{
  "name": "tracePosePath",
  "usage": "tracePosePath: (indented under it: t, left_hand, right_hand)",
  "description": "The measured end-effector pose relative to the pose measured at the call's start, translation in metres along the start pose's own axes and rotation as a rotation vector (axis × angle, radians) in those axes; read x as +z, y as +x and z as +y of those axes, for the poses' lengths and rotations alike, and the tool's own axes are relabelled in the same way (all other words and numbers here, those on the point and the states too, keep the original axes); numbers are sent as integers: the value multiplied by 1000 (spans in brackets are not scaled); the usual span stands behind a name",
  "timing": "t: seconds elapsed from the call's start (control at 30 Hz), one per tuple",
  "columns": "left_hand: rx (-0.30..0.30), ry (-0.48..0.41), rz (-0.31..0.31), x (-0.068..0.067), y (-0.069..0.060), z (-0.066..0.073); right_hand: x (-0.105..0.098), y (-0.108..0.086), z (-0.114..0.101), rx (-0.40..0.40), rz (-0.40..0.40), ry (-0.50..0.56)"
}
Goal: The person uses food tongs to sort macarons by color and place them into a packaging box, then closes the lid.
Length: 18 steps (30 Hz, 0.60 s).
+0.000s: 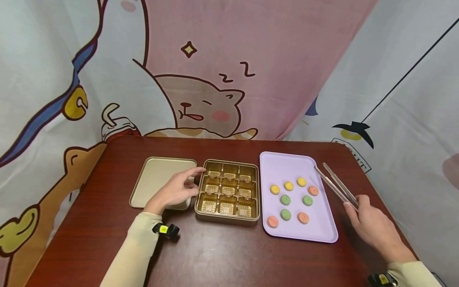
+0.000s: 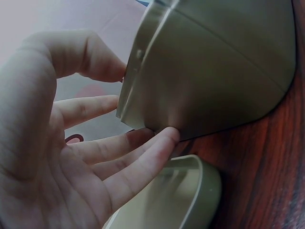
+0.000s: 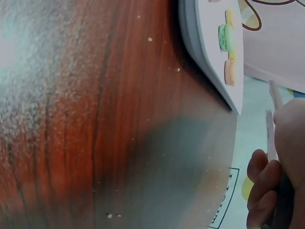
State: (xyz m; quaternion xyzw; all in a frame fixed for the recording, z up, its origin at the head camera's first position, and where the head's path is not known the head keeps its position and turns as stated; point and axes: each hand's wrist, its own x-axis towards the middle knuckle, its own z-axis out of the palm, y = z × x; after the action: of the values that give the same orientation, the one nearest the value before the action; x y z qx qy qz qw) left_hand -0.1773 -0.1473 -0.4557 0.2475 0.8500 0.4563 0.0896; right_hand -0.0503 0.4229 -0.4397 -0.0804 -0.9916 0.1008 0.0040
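My left hand (image 1: 176,188) touches the left side of a gold tin box (image 1: 227,219) with its fingertips, fingers fairly straight. Inside the box is a gold insert with several square compartments and nothing in them. In the left wrist view the fingers (image 2: 143,164) rest against the tin's wall (image 2: 214,71). My right hand (image 1: 374,227) grips metal tongs (image 1: 338,185), whose arms stand apart at the tray's right edge with nothing between the tips. On the lilac tray (image 1: 287,165) lie several yellow, green and orange macaron-like discs, such as a green one (image 1: 285,200).
The tin's flat gold lid (image 1: 150,179) lies left of the box, partly under the left hand. All stand on a dark red-brown wooden table (image 1: 215,255). Behind the table hangs a cartoon-printed curtain (image 1: 287,59).
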Motion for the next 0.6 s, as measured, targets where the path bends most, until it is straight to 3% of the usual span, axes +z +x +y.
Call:
tracePosePath:
  t: [0.6]
  left_hand:
    - [-4,5,0,0,0,-1]
  right_hand:
    - [-13,-5,-20,-73,-201,-81]
